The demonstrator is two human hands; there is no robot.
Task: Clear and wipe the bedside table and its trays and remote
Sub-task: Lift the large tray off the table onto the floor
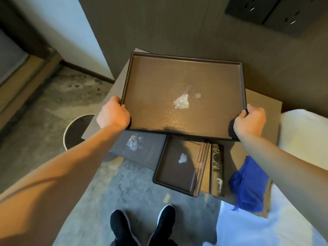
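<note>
While the big tray (154,77) is held up over the bedside table (262,107), both hands are clamped on its near corners: left hand (113,113) on the left one, right hand (249,119) on the right. There's a whitish spill (181,102) sitting in the middle of it, and honestly that's the risk here. Tip the tray even a bit and I reckon that gunk slides toward an edge and drips onto the stuff below.

Underneath, the small tray (170,176) has its own blob and hangs partly off the table's front edge, so a bump could knock it to the floor. The remote (217,169) lies just beside it, smeared too, with the blue cloth (248,185) draped near it. Another splat (133,142) sits on the dark surface at left. Round bin (74,132) on the floor looks handy for dumping.
</note>
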